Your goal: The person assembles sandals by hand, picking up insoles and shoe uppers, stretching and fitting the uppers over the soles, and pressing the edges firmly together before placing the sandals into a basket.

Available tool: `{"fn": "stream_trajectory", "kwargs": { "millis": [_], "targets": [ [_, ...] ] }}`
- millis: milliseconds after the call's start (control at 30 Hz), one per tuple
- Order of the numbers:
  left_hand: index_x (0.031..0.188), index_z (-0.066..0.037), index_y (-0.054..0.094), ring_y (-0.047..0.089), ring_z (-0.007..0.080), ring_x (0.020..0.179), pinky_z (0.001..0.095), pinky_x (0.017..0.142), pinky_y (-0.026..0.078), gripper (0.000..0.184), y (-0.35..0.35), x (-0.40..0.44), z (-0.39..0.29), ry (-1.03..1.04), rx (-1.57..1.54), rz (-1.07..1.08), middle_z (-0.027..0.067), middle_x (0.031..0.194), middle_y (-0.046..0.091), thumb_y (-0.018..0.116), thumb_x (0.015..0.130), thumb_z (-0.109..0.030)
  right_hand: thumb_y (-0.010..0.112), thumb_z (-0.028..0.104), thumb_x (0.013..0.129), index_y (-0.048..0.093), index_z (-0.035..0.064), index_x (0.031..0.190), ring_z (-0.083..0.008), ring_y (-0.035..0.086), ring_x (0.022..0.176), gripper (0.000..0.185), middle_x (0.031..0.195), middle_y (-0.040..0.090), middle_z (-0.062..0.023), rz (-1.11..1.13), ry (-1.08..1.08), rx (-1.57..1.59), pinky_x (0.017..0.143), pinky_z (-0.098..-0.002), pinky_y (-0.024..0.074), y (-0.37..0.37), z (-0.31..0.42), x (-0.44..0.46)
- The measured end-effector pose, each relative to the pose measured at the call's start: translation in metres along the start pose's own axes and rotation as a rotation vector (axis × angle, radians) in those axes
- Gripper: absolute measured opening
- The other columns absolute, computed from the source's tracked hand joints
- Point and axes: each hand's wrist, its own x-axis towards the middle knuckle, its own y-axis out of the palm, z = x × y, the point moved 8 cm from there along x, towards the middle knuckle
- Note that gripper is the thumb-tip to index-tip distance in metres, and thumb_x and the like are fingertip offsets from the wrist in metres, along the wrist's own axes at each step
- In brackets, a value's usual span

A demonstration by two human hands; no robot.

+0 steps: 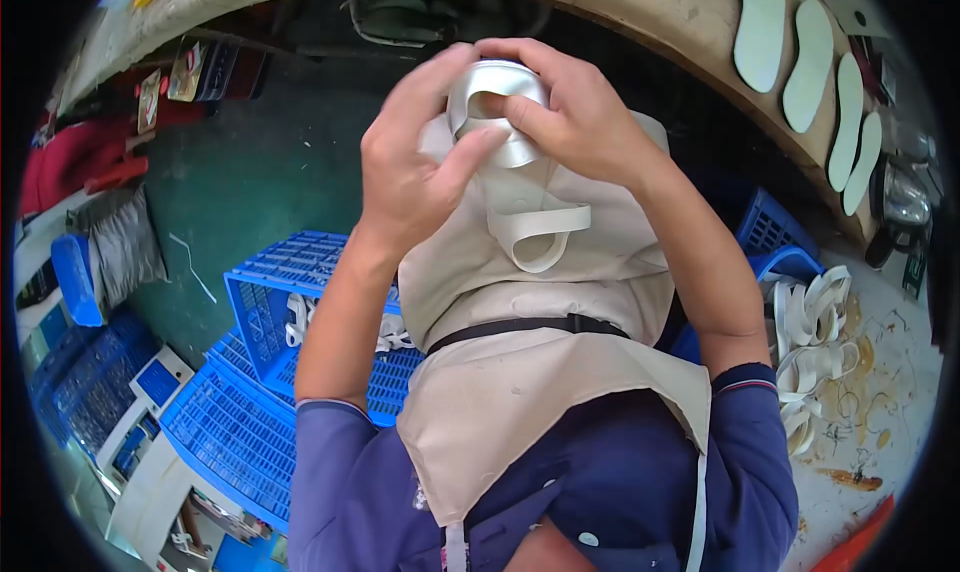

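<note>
A white sandal (pixel 530 217) is held between my two hands above the apron on my lap. Its broad toe strap points away from me, and an ankle strap loops back toward my waist. My left hand (pixel 410 157) is closed around the near-left side, with the thumb pressed on the toe strap. On the other side my right hand (pixel 580 107) grips the front, its thumb reaching into the strap's opening. The fingertips of both hands meet near the toe and are partly hidden behind it.
Several pale insoles (pixel 760 32) lie along the workbench (pixel 660 12) ahead and right. More white sandals (pixel 815 362) rest on a stained surface (pixel 880 412) at my right. Blue plastic crates (pixel 250 412) stand at my left, one holding white sandals.
</note>
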Motion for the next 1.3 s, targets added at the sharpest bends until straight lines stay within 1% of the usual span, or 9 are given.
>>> {"fn": "stream_trajectory", "kwargs": {
  "millis": [133,267,400,533,767,1000,1133,1167,1300],
  "targets": [
    [0.113,0.001,0.072,0.072,0.0277,0.098,0.0336,0.084,0.058,0.030,0.008,0.012,-0.017,0.374,0.329,-0.137,0.0173,0.110,0.073,0.067,0.084,0.010,0.060,0.013,0.084,0.047,0.0018,0.138,-0.0410,0.066,0.097,0.057,0.106,0.069,-0.0225,-0.106,-0.051,-0.105,0.087,-0.0453,0.0521,-0.007,0.012,-0.005],
    [0.106,0.000,0.073,0.073,0.0314,0.088,0.0349,0.078,0.060,0.028,0.019,0.012,-0.011,0.456,0.415,-0.193,0.0171,0.098,0.074,0.070,0.080,0.009,0.073,0.006,0.079,0.072,0.0061,0.104,-0.0272,0.066,0.080,0.026,0.090,0.068,-0.0095,-0.607,-0.511,-0.577,0.070,-0.0334,0.0536,-0.023,0.036,-0.033],
    [0.103,0.000,0.075,0.071,0.0182,0.075,0.0281,0.067,0.055,0.017,0.020,0.021,-0.010,0.069,0.300,-0.114,0.0130,0.090,0.075,0.070,0.088,-0.006,0.076,0.013,0.083,0.076,0.0077,0.097,-0.0189,0.066,0.072,0.015,0.083,0.068,-0.0058,-0.591,-0.314,-0.489,0.062,-0.0289,0.0515,-0.036,0.027,-0.039],
    [0.103,0.003,0.075,0.059,0.0077,0.073,0.0234,0.072,0.048,0.026,0.039,0.017,0.012,-0.532,-0.334,0.099,0.0014,0.085,0.071,0.066,0.096,-0.021,0.070,0.012,0.094,0.073,-0.0028,0.095,-0.0083,0.061,0.073,0.015,0.082,0.069,-0.0020,0.237,0.601,0.852,0.066,-0.0224,0.0475,-0.029,-0.036,-0.024],
    [0.119,0.002,0.063,0.066,0.0147,0.102,0.0306,0.094,0.050,0.035,0.063,0.018,0.062,-0.725,-0.744,0.426,0.0088,0.110,0.070,0.047,0.107,-0.025,0.070,0.025,0.094,0.071,0.0025,0.082,-0.0052,0.050,0.059,0.026,0.069,0.061,0.0051,0.088,0.448,0.464,0.053,-0.0224,0.0394,-0.047,-0.036,-0.018],
    [0.112,0.003,0.066,0.068,0.0172,0.091,0.0295,0.083,0.054,0.035,0.075,0.002,0.056,-0.826,-0.901,0.084,0.0080,0.100,0.071,0.058,0.102,-0.030,0.070,0.040,0.092,0.069,-0.0031,0.070,-0.0104,0.053,0.054,0.048,0.058,0.063,-0.0046,-0.193,0.333,-0.155,0.050,-0.0337,0.0436,-0.049,-0.045,-0.017],
    [0.116,0.004,0.063,0.070,0.0211,0.092,0.0328,0.081,0.056,0.043,0.073,-0.023,0.059,-0.755,-0.615,0.193,0.0119,0.103,0.070,0.056,0.102,-0.036,0.067,0.048,0.093,0.073,-0.0015,0.074,-0.0165,0.060,0.055,0.053,0.065,0.071,-0.0077,0.005,0.288,0.194,0.053,-0.0352,0.0478,-0.022,-0.056,-0.003],
    [0.116,0.005,0.063,0.070,0.0221,0.093,0.0339,0.081,0.057,0.044,0.072,-0.030,0.060,-0.804,-0.697,0.172,0.0125,0.104,0.070,0.055,0.102,-0.036,0.070,0.025,0.093,0.076,0.0047,0.095,-0.0118,0.065,0.072,0.021,0.085,0.070,-0.0030,0.055,0.149,0.364,0.061,-0.0275,0.0507,-0.006,-0.068,-0.007],
    [0.118,-0.003,0.061,0.069,0.0237,0.099,0.0377,0.089,0.056,0.040,0.067,-0.037,0.068,-0.872,-0.753,0.088,0.0097,0.108,0.069,0.046,0.106,-0.037,0.060,0.044,0.100,0.073,-0.0013,0.080,-0.0041,0.054,0.066,0.051,0.065,0.062,0.0007,-0.067,0.238,0.328,0.062,-0.0258,0.0488,0.017,-0.081,-0.006]
  ]
}}
